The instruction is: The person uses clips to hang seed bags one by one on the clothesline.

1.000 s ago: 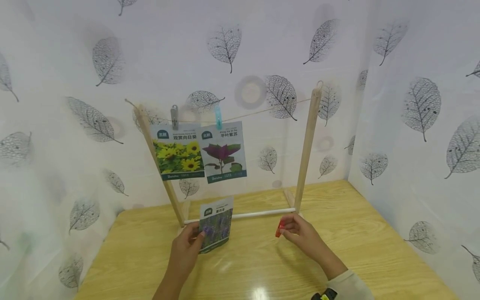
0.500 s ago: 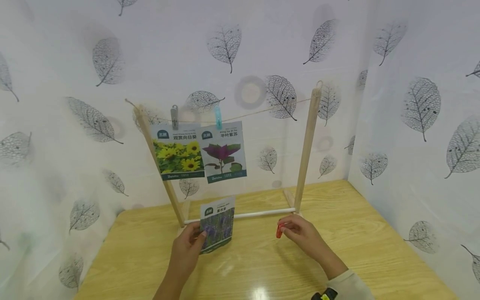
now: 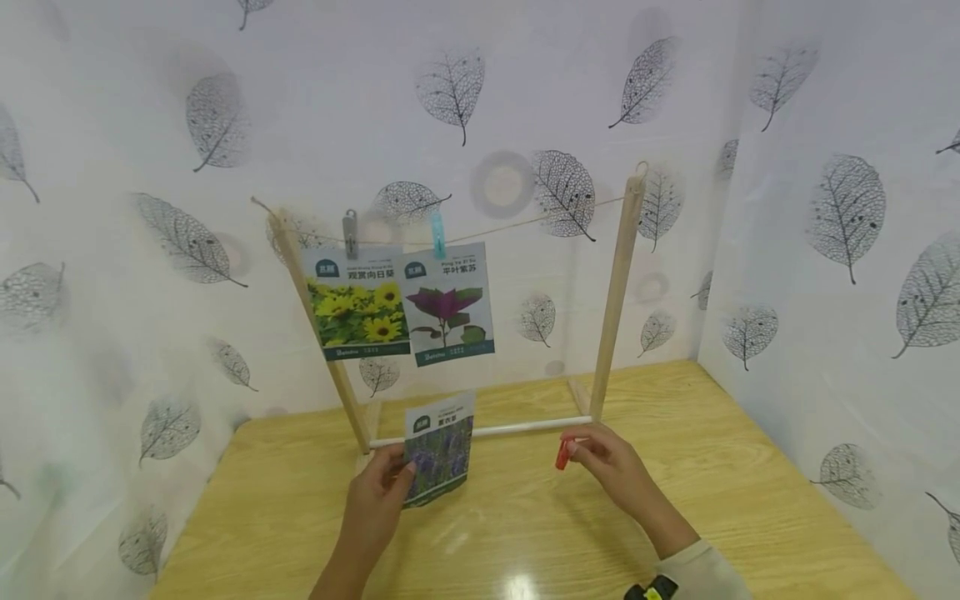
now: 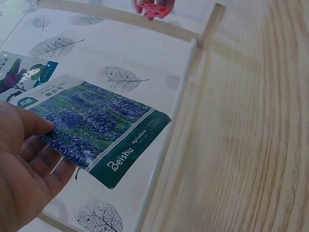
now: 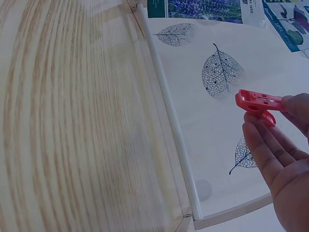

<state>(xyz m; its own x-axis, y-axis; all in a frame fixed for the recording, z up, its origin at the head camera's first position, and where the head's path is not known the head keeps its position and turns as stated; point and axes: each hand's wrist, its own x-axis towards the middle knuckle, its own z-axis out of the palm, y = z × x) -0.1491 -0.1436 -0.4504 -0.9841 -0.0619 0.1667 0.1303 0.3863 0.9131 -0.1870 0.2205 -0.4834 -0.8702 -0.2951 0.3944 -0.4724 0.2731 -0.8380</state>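
My left hand (image 3: 380, 493) pinches a lavender seed packet (image 3: 441, 454) by its left edge, thumb on the printed front. In the left wrist view the packet (image 4: 104, 125) shows purple flowers and a dark green band. Off to the right, my right hand (image 3: 611, 467) holds a red clothespin (image 3: 564, 454) between thumb and fingertips. Seen from the right wrist, this clothespin (image 5: 260, 104) points away from the palm. Behind the hands, a sunflower packet (image 3: 360, 308) hangs from a string under a grey clothespin (image 3: 350, 233), beside a purple-leaf packet (image 3: 448, 308) under a blue clothespin (image 3: 438, 236).
The string (image 3: 517, 223) runs between two wooden posts, the right post (image 3: 618, 292) standing taller in view. A white rod (image 3: 525, 427) joins them low down, near the wooden tabletop (image 3: 480, 542). Leaf-printed white sheeting (image 3: 517, 75) stands behind and at the sides.
The lavender packet and left hand have shifted slightly right. The red clothespin has turned in my right fingers and sits a little higher. The hanging packets stay put.
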